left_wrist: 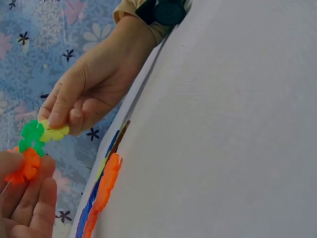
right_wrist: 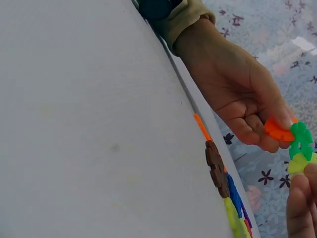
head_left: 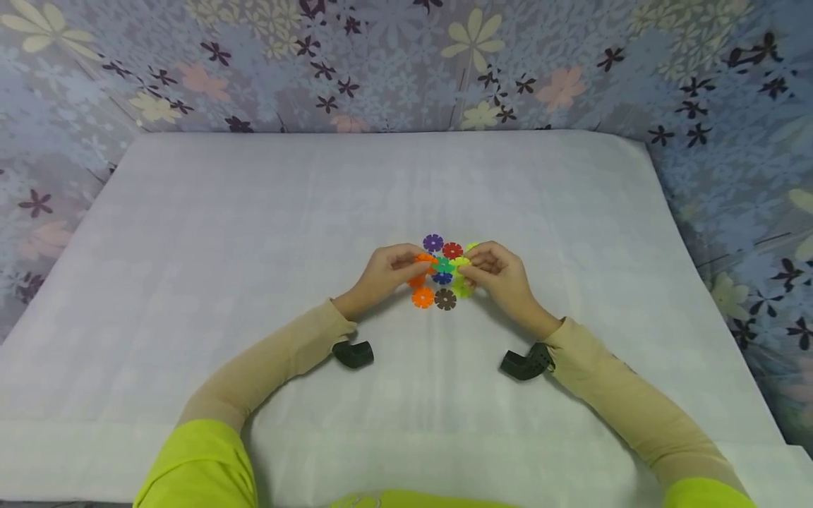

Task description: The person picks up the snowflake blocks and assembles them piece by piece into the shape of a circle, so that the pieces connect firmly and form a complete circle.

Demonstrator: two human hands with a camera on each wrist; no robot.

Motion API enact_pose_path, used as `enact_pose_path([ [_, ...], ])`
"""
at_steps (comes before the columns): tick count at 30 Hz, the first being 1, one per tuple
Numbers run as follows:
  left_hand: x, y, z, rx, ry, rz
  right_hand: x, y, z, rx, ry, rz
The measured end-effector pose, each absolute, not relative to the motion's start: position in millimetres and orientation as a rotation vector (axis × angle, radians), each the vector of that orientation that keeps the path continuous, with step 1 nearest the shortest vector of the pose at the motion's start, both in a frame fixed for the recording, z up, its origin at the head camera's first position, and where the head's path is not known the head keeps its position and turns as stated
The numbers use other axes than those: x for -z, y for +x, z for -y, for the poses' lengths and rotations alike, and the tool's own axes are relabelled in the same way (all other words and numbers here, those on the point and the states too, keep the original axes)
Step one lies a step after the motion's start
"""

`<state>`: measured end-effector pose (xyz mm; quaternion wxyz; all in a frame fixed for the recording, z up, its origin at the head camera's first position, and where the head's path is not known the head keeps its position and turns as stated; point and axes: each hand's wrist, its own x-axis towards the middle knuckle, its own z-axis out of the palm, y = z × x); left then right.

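Observation:
My left hand (head_left: 389, 274) pinches an orange notched flower-shaped plastic disc (left_wrist: 27, 167) between thumb and fingers. From the other side, my right hand (head_left: 504, 276) pinches a yellow disc (left_wrist: 55, 132) of the same kind. A green disc (right_wrist: 300, 140) sits between these two and appears slotted into both, making a short chain. Both hands hold the chain above the white table. Directly beneath and around it lie loose discs: purple (head_left: 433, 243), red (head_left: 452, 250), blue (head_left: 442, 279), brown (head_left: 445, 300), orange (head_left: 422, 298) and yellow-green (head_left: 464, 291). Fingers partly hide some of them.
A white cloth (head_left: 254, 204) covers the table, with floral fabric (head_left: 394, 63) behind it and at its sides. Dark wrist-worn devices (head_left: 353, 354) stick out below both sleeves, close over the cloth.

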<state>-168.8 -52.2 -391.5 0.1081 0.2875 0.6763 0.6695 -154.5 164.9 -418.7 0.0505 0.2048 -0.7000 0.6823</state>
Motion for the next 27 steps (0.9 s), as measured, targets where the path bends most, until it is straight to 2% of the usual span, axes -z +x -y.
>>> enact_pose_path([
  [5,394.2,-171.1,49.8,-2.022,0.816,-1.944,418.4,-156.1,-168.2,-2.233,0.66,1.984],
  [14,417.4,-182.8,48.1,-1.963,0.761,-1.953,417.6,-156.2,-172.0,-2.175,0.621,2.098],
  [27,413.3,-177.6,52.2,-1.768,0.829,-2.047,418.1,-152.3,-165.7,-2.144,0.674,2.074],
])
